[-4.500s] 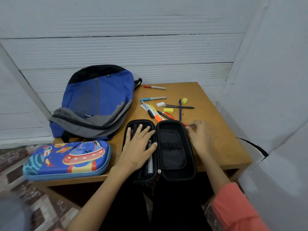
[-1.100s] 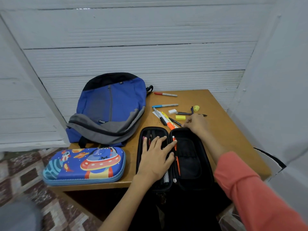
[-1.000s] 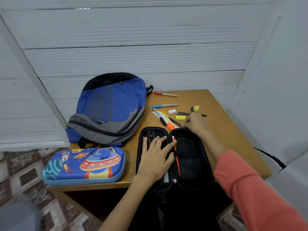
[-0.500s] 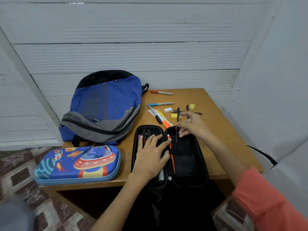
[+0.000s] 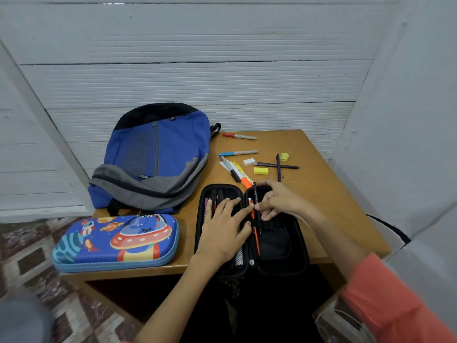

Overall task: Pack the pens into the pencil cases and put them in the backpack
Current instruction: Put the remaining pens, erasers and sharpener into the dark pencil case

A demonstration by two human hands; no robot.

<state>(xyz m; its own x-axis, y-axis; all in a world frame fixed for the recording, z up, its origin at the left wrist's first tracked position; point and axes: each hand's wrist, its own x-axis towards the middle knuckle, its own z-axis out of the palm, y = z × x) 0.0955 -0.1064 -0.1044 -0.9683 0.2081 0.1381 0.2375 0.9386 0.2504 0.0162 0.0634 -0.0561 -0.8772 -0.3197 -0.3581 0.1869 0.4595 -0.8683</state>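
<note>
Placing a slim black pen (image 5: pixel 255 191) in the open black zip-round pencil case (image 5: pixel 277 243).
The right hand (image 5: pixel 279 201) pinches the pen between thumb and curled fingertips over the case's right half, just beside a thin orange pen (image 5: pixel 256 241) by the hinge. The left hand (image 5: pixel 222 233) lies flat, fingers spread, pinning the left half. I'd say lay it parallel to the orange one and release only once it sits flat, so the lid can close over it.
</note>
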